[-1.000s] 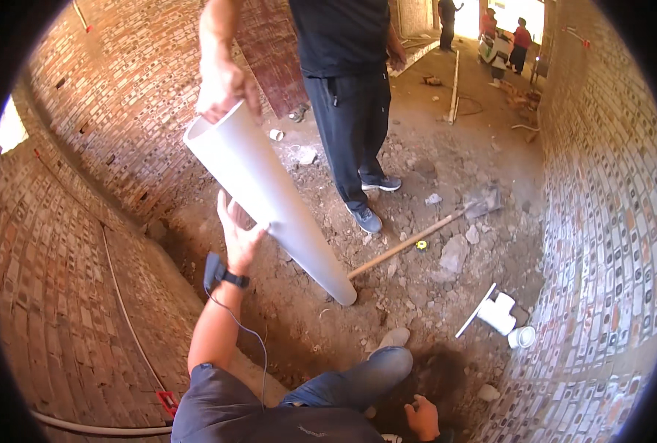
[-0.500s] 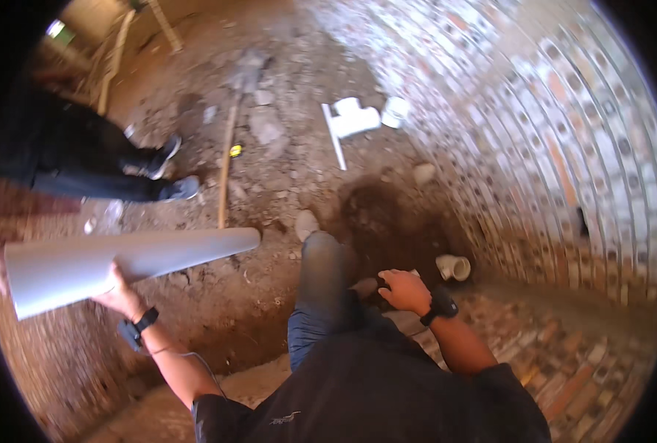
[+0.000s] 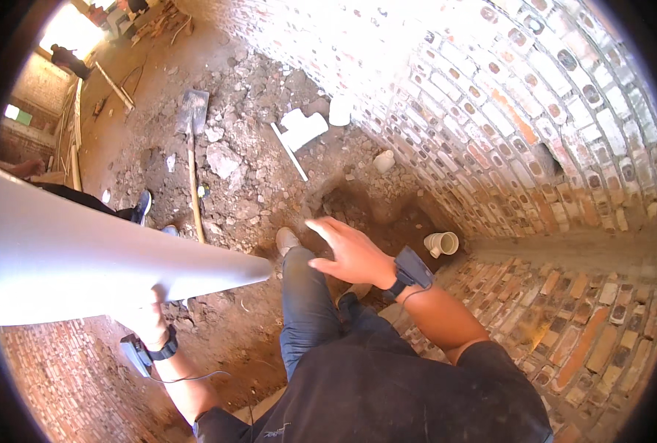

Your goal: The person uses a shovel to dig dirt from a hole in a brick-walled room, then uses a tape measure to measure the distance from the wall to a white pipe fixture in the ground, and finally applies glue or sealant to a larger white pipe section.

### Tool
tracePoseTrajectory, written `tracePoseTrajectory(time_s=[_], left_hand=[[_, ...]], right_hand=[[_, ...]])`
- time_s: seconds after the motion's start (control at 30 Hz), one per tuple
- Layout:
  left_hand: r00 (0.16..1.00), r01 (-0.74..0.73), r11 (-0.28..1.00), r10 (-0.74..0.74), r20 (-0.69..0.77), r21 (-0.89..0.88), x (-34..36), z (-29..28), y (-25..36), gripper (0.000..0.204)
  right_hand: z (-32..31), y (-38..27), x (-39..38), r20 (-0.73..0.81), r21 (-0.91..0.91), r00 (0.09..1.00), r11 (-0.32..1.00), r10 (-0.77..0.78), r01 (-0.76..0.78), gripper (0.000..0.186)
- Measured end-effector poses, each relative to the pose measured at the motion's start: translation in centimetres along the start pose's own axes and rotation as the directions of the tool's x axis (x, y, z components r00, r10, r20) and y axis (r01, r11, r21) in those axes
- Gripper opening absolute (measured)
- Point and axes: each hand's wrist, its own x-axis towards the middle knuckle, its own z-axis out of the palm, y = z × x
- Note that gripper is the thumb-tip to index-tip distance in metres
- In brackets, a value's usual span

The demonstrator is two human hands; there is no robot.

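A long pale plastic pipe (image 3: 122, 258) stretches in from the left, its narrower-looking end close to my knee. My left hand (image 3: 145, 314) grips it from the near side, thumb up against its wall; the other fingers are hidden beneath. In front of my body, my right hand (image 3: 354, 255) hangs in the air with thumb and fingers apart, holding nothing. It is to the right of the pipe's end, not touching it. Below and beyond this hand is a dug hole (image 3: 358, 203) in the dirt. A white pipe elbow (image 3: 441, 244) lies by the hole's right edge.
A shovel (image 3: 195, 170) lies on the rubble. White pipe fittings (image 3: 302, 131) and a thin white strip (image 3: 290, 152) lie near the brick wall (image 3: 476, 88). Another person's dark-clothed leg (image 3: 99, 201) shows behind the pipe. Bricks (image 3: 564, 325) cover the ground at right.
The pipe now looms larger, its left end nearer to me. My right hand has risen up and left from beside my leg, and its fingers have spread. My view has shifted.
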Motion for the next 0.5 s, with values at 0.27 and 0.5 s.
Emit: tracePoseTrajectory(time_s=[0.27,0.5], left_hand=[[0.917,-0.364,0.931,0.36,0.17,-0.005,3.7,2.2,9.1,0.028],[0.85,0.313,0.472,0.248,0.465,-0.824,9.4,7.4,17.6,0.063]], right_hand=[[-1.7,-10.0,4.1,-0.44,0.156,0.801,0.844,-0.406,0.514,0.116],[-6.0,-8.2,0.2,-0.736,0.108,0.626,0.869,-0.257,0.484,0.117]])
